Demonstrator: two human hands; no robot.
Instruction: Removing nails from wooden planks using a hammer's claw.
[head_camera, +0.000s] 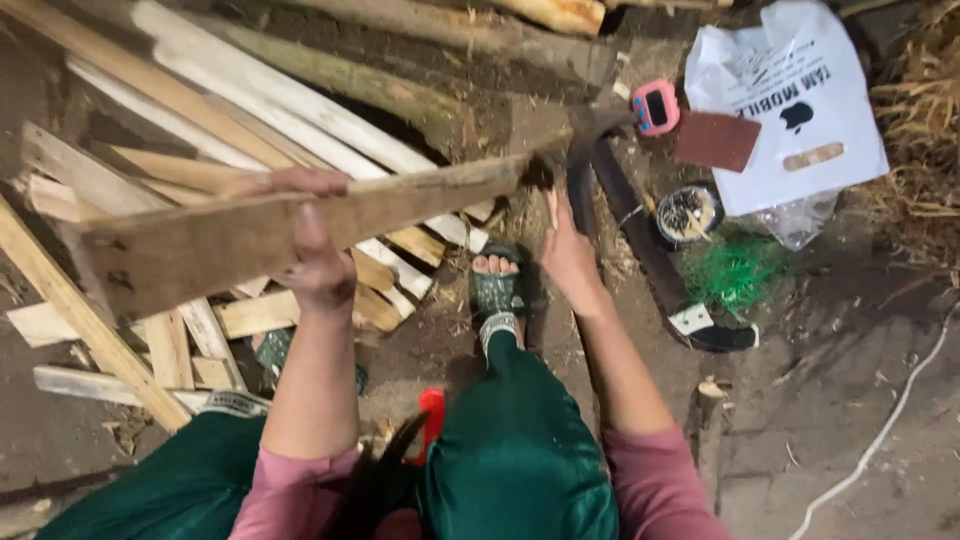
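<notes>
Dirt floor (830, 400), left hand (318, 265) fingers wrapped over plank (300, 225), right hand (570, 255) fingers gripping hatchet (580, 165)

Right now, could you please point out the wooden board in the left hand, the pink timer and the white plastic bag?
wooden board (400, 200), head view, middle of its flat face.
pink timer (655, 107), head view, its dark screen.
white plastic bag (760, 75), head view, upper flat part.

Pushed-up pink sleeves (655, 485), dark green trousers (515, 450) with patterned cuffs, green strapped sandal (497, 292) on one foot.
</notes>
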